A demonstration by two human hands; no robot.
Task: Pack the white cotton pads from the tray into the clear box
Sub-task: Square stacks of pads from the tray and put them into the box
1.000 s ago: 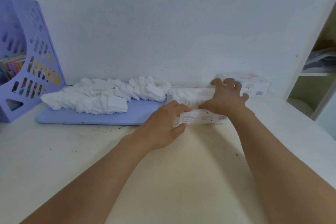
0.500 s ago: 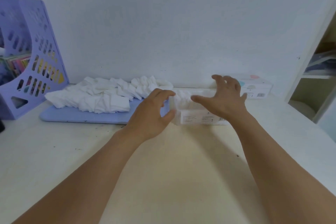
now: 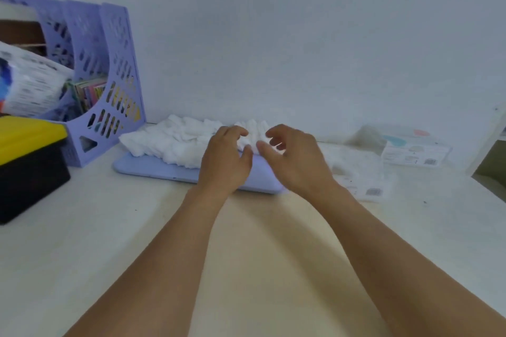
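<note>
I see the bench (image 3: 82,241), then the purple tray (image 3: 153,168) with the pile of white cotton pads (image 3: 175,142). The clear box (image 3: 364,175) sits just right of it. My left hand (image 3: 226,160) and right hand (image 3: 295,159) hover over the pads, fingers loosely curled, holding nothing. A big grab could spill soft pads.

Both hands cover the right end of the heap of white cotton pads (image 3: 175,142). The clear plastic box (image 3: 361,175) blurs; its contents are unreadable. The black-and-yellow case (image 3: 27,167) runs off the left edge.
</note>
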